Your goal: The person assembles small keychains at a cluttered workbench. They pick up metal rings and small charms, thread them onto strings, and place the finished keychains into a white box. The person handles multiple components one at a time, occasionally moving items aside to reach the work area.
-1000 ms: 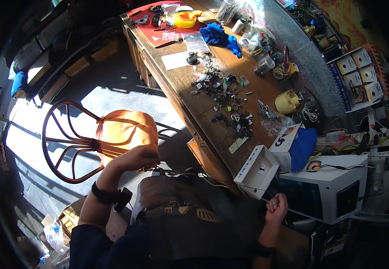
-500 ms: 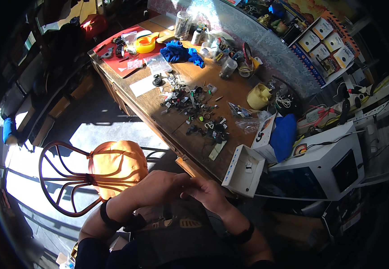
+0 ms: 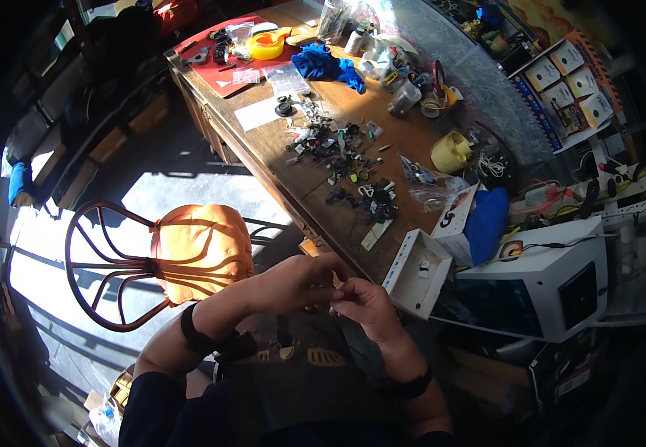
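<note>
My left hand (image 3: pixel 299 284) and my right hand (image 3: pixel 370 307) meet in front of my body, just off the near edge of the wooden table (image 3: pixel 278 167). The fingertips of both are pinched and touch or nearly touch each other. Whatever lies between them is too small or too hidden to make out. Beyond the hands, a heap of small dark parts (image 3: pixel 334 149) spreads over the tabletop, with a pale flat strip (image 3: pixel 377 234) at its near end. An open white box (image 3: pixel 418 277) sits right of my right hand.
An orange-cushioned chair (image 3: pixel 202 253) stands at the left. Blue cloth (image 3: pixel 323 63), yellow tape (image 3: pixel 266 46) and a red mat (image 3: pixel 215 73) lie at the table's far end. A yellow cup-like container (image 3: pixel 451 152) is on the right, near a white-cased device (image 3: pixel 561 261).
My view has shifted, so the table and chair sit differently in the picture. My hands have moved slightly, with the left fingers now more raised and both sets of fingertips pinched together.
</note>
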Demonstrator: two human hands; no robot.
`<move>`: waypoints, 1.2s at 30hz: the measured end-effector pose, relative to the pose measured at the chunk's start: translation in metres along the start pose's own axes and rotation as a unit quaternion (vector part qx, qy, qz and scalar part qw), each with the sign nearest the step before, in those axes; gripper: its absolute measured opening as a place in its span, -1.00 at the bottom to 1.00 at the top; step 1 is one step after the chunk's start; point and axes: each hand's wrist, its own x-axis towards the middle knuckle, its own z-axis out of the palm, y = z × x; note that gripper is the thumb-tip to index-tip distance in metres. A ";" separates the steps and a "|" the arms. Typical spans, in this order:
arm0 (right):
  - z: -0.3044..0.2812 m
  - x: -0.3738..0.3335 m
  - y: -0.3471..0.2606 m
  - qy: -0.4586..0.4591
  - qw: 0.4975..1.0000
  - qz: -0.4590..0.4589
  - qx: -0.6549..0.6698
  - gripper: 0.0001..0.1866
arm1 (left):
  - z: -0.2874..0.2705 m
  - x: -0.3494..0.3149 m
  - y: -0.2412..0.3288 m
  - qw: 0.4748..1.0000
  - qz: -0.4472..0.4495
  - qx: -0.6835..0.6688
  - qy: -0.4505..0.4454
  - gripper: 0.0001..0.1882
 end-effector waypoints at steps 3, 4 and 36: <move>-0.001 0.002 0.002 0.049 0.997 -0.013 0.065 -0.92 | 0.009 0.002 -0.009 0.983 0.071 -0.133 0.105 -0.77; -0.001 0.003 0.003 0.061 0.996 -0.034 0.064 -0.93 | 0.010 0.002 -0.014 0.984 0.061 -0.141 0.093 -0.78; 0.004 -0.007 0.012 0.117 0.963 -0.188 -0.151 -0.91 | 0.033 0.011 -0.041 0.979 0.030 -0.177 0.097 -0.92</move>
